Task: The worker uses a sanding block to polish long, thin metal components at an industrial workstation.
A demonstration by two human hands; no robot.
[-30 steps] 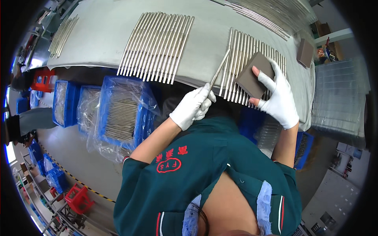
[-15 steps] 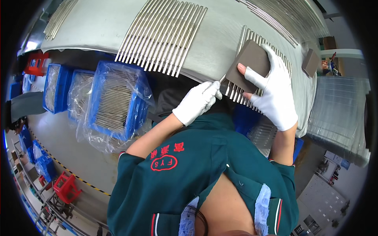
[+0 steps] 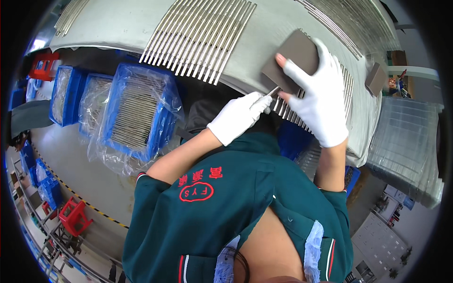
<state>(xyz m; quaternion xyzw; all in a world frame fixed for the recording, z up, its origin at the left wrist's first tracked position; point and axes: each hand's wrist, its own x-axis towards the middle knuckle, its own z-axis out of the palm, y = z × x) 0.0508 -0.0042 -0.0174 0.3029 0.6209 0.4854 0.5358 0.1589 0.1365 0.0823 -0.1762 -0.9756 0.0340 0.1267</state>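
My gloved left hand is closed at the table's near edge, with its fingertips pinched round a thin metal rod. Most of that rod is hidden under a flat grey-brown block, which looks like a sanding sponge. My gloved right hand grips the sponge from its right side, thumb and a bare fingertip on the near left part. Beneath this hand and the sponge lies a row of metal rods, partly covered. To the left, another row of rods is spread side by side, ends over the edge.
A second grey-brown block sits at the table's right edge. Clear plastic trays are stacked beyond it. Blue crates lined with plastic hold more rods, below the table at left. Red stools stand farther off on the floor.
My right hand and the sponge have moved left and away from me across the rods. The left hand keeps its pinch on the rod and has shifted slightly.
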